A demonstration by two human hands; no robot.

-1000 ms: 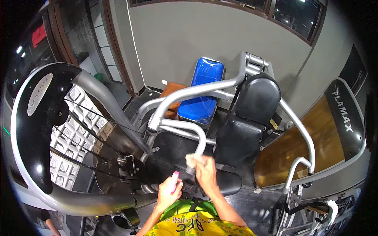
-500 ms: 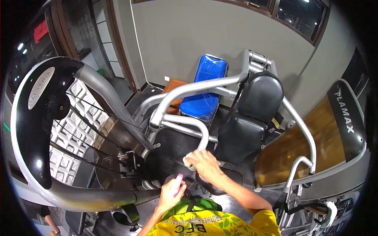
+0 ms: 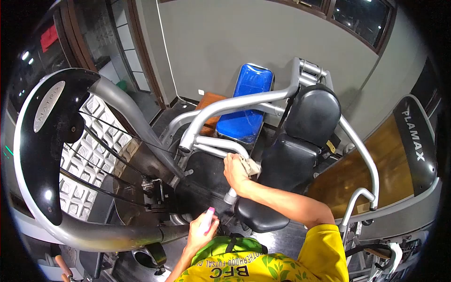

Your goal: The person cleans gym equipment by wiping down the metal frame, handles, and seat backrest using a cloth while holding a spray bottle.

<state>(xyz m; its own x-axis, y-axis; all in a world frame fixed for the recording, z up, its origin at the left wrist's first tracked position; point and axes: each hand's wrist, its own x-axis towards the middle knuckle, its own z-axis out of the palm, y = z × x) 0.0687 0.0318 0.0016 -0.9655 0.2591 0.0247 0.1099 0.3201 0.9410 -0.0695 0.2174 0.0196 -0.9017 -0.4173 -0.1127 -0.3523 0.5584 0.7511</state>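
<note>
My right hand (image 3: 236,175) is closed around a beige cloth (image 3: 252,167), which bunches against the curved silver handle bar (image 3: 217,145) of an exercise machine. Below the hand, the bar's lower end (image 3: 230,196) sticks out. Close to my body, my left hand (image 3: 199,233) grips a small white bottle with a pink top (image 3: 207,220), tilted upward; the fingers cover much of it. To the right of the bar is the machine's black padded seat (image 3: 292,157), with a black backrest (image 3: 314,113) above it.
A weight-stack machine frame (image 3: 40,155) stands on the left. A brown and black machine panel (image 3: 371,164) is on the right. Behind the bars lies a blue padded bench (image 3: 253,84) near the grey wall (image 3: 225,37).
My right hand has moved up along the handle bar with the cloth, uncovering the bar's lower end. My left hand and the bottle stay nearly in place.
</note>
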